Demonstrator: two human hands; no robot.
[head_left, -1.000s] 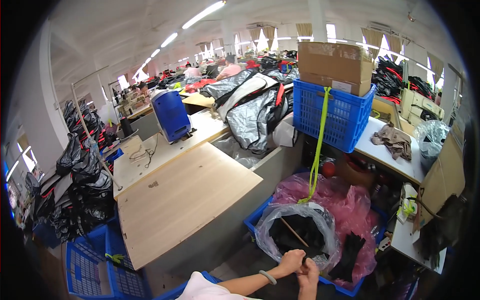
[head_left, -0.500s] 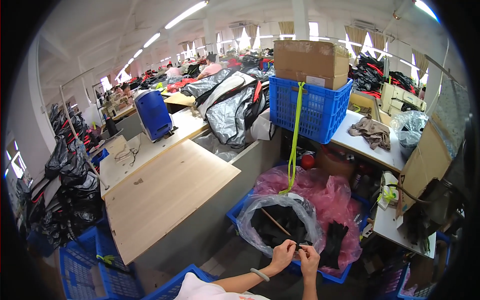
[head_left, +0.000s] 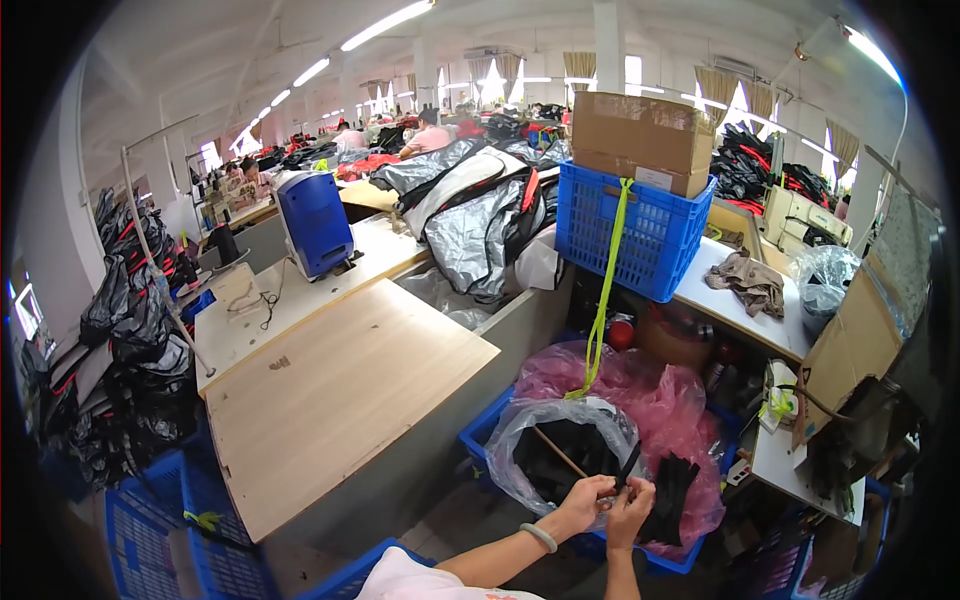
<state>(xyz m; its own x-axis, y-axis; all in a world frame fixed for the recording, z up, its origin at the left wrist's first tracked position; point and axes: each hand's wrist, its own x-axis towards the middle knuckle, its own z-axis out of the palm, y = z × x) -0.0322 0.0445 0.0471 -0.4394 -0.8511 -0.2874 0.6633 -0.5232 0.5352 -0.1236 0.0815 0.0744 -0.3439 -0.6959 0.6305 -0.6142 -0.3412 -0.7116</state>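
Note:
My left hand [head_left: 584,505], with a pale bangle on its wrist, pinches a narrow black strip [head_left: 629,464] by its lower part. Right beside it, my right hand [head_left: 630,512] is closed on the same strip, the fingertips of both hands almost meeting. Above and left of them a clear plastic bag [head_left: 505,437] gapes wide, holding black pieces [head_left: 548,478]. A thin brown stick [head_left: 558,450] slants across the bag's mouth. To the right of my hands lies a bundle of black strips [head_left: 672,492] on pink plastic film [head_left: 680,405].
A blue crate [head_left: 478,428] surrounds the bag and film. Left stands a wooden board table [head_left: 340,390]; another blue crate [head_left: 630,235] bears a carton [head_left: 640,135], and a yellow-green strap [head_left: 606,300] hangs from it. A white table [head_left: 700,275] is at right. People work far off.
Both hands have shifted slightly right, and a black strip now sticks up above the fingers. The view has tilted a little, moving the surroundings in the picture.

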